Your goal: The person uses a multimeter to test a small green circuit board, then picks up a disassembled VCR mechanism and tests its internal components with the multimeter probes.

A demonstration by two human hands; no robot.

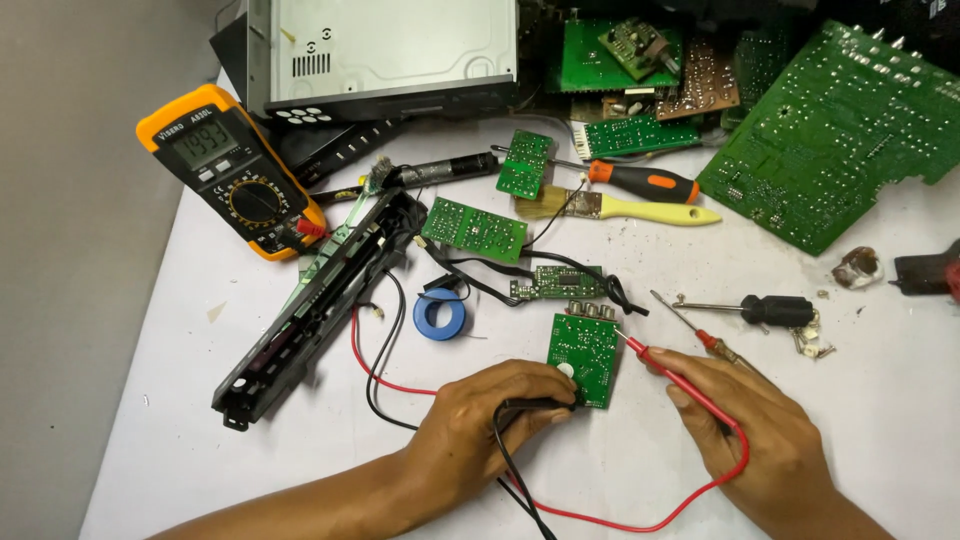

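Left hand (480,415) grips the black test probe (535,405), right hand (755,425) pinches the red test probe (668,366); both tips meet the small green rectangular circuit board (585,358), long axis running away, bare white table (880,400) open rightward.

A yellow multimeter (232,170) lies at the far left, with a long black plastic panel (315,310) slanting down just beside it. A grey metal chassis (385,50) sits at the far edge. Near the middle lie a blue tape roll (441,316), a paintbrush (615,207) and an orange-handled screwdriver (640,181) — all close together. At the far right rests a large green circuit board (830,140), with a black-handled screwdriver (765,309) nearer.
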